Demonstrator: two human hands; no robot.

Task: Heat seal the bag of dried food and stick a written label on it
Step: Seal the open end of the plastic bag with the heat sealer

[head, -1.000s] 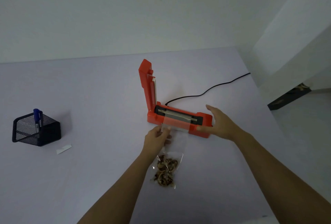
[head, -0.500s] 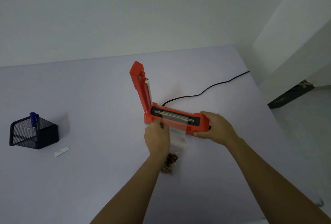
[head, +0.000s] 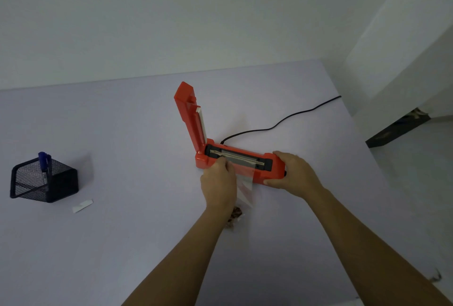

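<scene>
An orange heat sealer [head: 247, 162] stands in the middle of the table with its lid [head: 190, 114] raised upright at the left end. A clear bag [head: 245, 184] of brown dried food [head: 234, 215] lies in front of it, its open top laid across the sealing strip. My left hand [head: 218, 183] pinches the bag's top edge at the strip and covers much of the bag. My right hand [head: 294, 176] grips the right end of the sealer's base. A small white label [head: 82, 205] lies flat at the left.
A black mesh holder [head: 44, 179] with a blue pen [head: 44, 162] sits at the far left, just behind the label. The sealer's black cord [head: 282, 122] runs back right to the table's edge. The table drops off at the right.
My left hand has pushed the bag's top forward onto the sealing strip, hiding more of the food. My right hand has closed onto the sealer's right end.
</scene>
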